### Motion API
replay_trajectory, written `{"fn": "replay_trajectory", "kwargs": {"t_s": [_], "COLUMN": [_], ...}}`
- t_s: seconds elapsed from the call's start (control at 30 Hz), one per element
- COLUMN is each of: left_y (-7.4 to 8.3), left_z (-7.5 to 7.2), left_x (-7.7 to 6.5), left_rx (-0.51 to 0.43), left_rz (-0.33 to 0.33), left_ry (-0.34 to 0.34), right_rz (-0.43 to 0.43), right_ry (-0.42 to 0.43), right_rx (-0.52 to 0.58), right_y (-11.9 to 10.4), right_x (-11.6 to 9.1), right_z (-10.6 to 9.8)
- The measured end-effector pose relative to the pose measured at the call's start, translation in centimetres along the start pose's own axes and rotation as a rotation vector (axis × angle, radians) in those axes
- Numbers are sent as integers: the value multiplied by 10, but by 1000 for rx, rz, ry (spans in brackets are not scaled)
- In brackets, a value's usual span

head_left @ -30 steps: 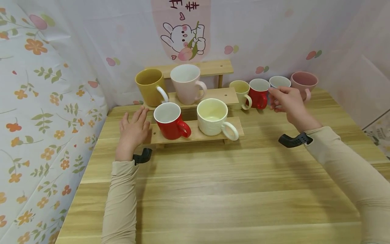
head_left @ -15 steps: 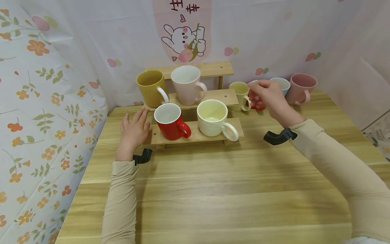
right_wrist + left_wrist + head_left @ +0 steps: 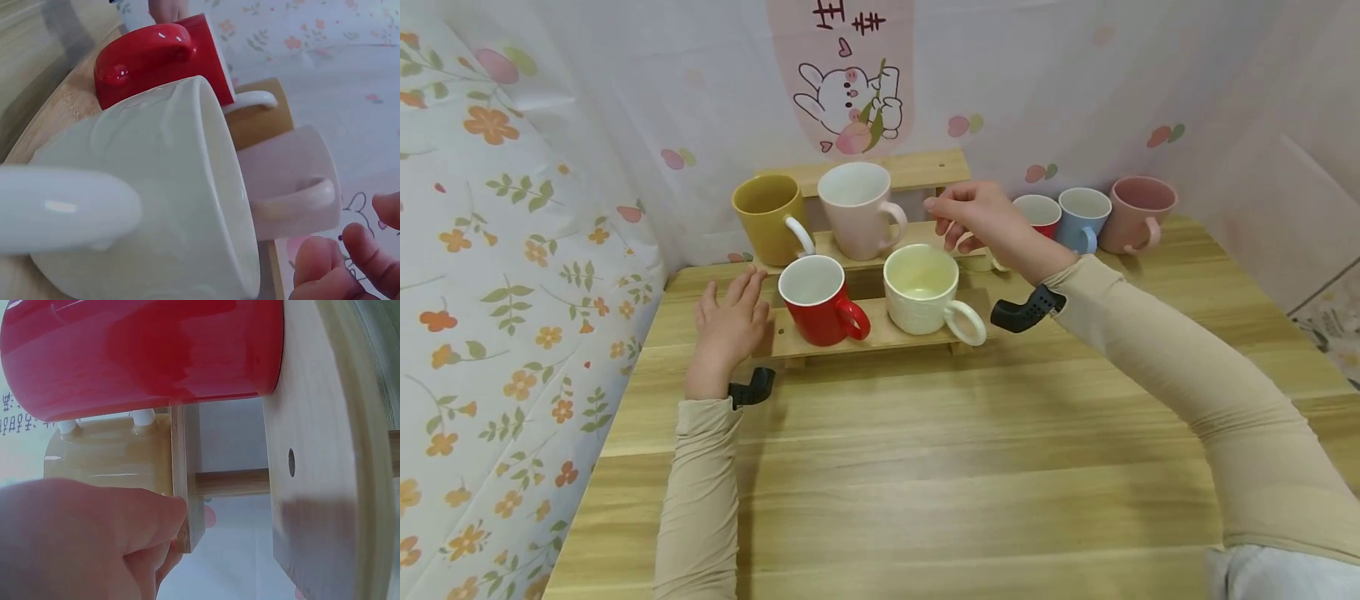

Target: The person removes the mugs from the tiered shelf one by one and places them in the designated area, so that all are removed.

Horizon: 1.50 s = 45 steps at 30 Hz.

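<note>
My left hand (image 3: 732, 321) rests at the left end of the wooden tiered shelf (image 3: 782, 329), fingers spread and fingertips touching the middle board's end (image 3: 181, 531). Near it are a red mug (image 3: 816, 310) on the lowest board and a mustard mug (image 3: 767, 221) with a white handle on the middle one. My right hand (image 3: 981, 218) hovers over the middle board's right end, fingers loosely bent and holding nothing. Closest to it are a pale pink mug (image 3: 857, 212) and, below, a pale yellow mug (image 3: 917, 300). In the right wrist view, the fingertips (image 3: 315, 259) are apart from the pink mug (image 3: 294, 181).
Right of the shelf, along the back of the wooden table (image 3: 880, 475), stand a small red mug (image 3: 1037, 212), a light blue mug (image 3: 1084, 218) and a pink mug (image 3: 1141, 212). My right hand mostly hides a small yellow mug (image 3: 976, 263). A printed curtain (image 3: 700, 100) hangs behind.
My right hand has moved left, from in front of the light blue mug, past the small red and yellow mugs, to over the shelf's right end. My left hand has stayed put.
</note>
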<state>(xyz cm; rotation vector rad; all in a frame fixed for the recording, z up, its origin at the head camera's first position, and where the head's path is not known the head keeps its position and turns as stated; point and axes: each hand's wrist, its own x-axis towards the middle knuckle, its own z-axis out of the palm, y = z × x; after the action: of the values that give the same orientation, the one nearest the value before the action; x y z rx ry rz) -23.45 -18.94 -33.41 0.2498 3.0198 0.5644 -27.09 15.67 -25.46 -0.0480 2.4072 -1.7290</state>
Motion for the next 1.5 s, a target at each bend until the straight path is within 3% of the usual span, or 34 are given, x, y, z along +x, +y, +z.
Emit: {"fn": "replay_trajectory", "kwargs": {"t_s": [0.27,0.63,0.83,1.13,1.5], "left_y": [0,-2,-3,-2,-2], "left_z": [2,2,2,3,1], "left_x": [1,0,0,0,1], "left_rx": [-2,-4,1,-4,-1], "left_rz": [-2,-1,5,-3,3], "left_ry": [0,-2,-3,3,0], "right_rz": [53,71,81,123,71], "right_ry": [-85,-240,-240,-201,-153], "right_rx": [-58,-19,-21,89,167], "right_y": [-8,-16,-18,-17,-9], "right_x": [14,26,30,32,28], "right_z": [12,25,30,28,14]}}
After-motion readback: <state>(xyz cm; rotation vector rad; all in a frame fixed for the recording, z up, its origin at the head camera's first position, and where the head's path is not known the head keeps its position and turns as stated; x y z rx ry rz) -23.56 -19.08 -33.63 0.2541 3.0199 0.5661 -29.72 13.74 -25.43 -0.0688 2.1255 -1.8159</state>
